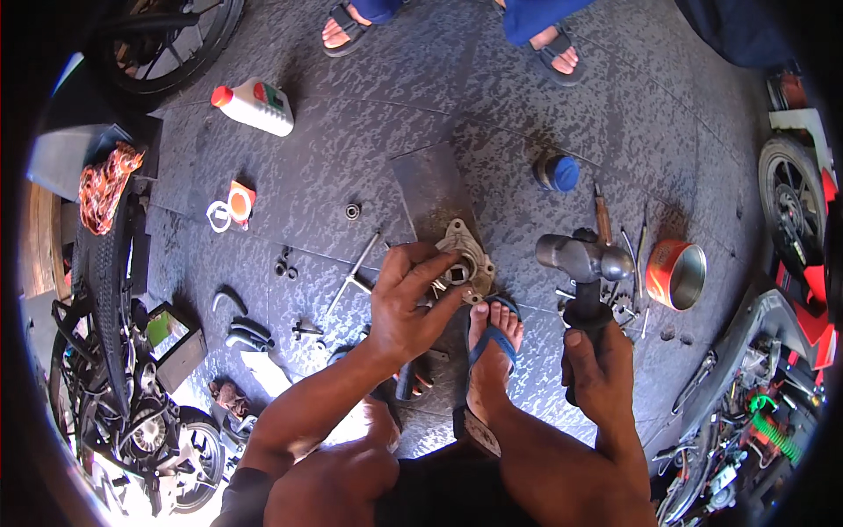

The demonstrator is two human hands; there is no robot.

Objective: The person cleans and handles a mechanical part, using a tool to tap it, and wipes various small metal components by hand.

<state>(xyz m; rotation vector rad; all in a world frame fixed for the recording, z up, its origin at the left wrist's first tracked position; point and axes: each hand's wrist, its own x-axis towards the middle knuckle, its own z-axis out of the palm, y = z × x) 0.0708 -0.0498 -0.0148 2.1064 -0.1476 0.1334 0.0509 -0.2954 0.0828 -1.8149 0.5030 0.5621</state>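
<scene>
Dark floor tiles (325, 158) surround the worker. At the clock's centre, the left hand (406, 303) has thumb and fingers drawn close around a round metal piece (458, 273), against a metal housing (456, 237). Toward four o'clock, the right hand (601, 373) wraps firmly around a hammer (580, 257). I'd keep that piece square, tap lightly and tuck the fingertips clear. Counting left to right: one bottle (262, 107) toward ten, one T-shaped wrench (353, 277) at nine, one housing, one blue-lidded jar (559, 173) toward two, one hammer, one orange can (672, 274) at three.
</scene>
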